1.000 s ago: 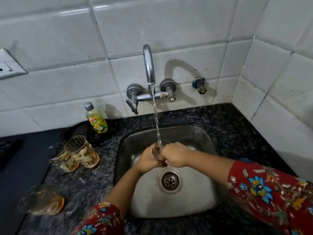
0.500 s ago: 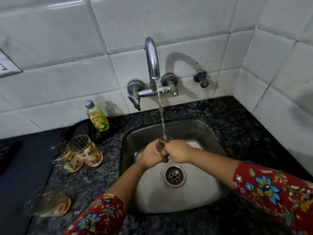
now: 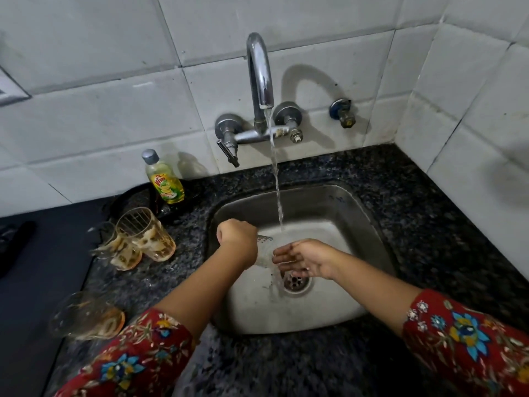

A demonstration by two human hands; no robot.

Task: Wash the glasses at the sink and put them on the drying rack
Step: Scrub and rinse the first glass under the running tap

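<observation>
Gripping the tipped glass [image 3: 264, 252] in the left hand [image 3: 237, 242], low in the sink [image 3: 369, 224], with the right hand [image 3: 307, 262] open beside it (holding nothing): empty fully, shake gently, avoid knocking steel.

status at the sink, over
Left hand grips glass, tipped over sink. Right hand open beside it. Tap running; dirty glasses on counter. No rack in view.

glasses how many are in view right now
4. The held glass is in the left hand over the sink. The back glass and the tilted glass sit together on the counter left of it. The near glass lies at lower left. Others may be hidden.
</observation>
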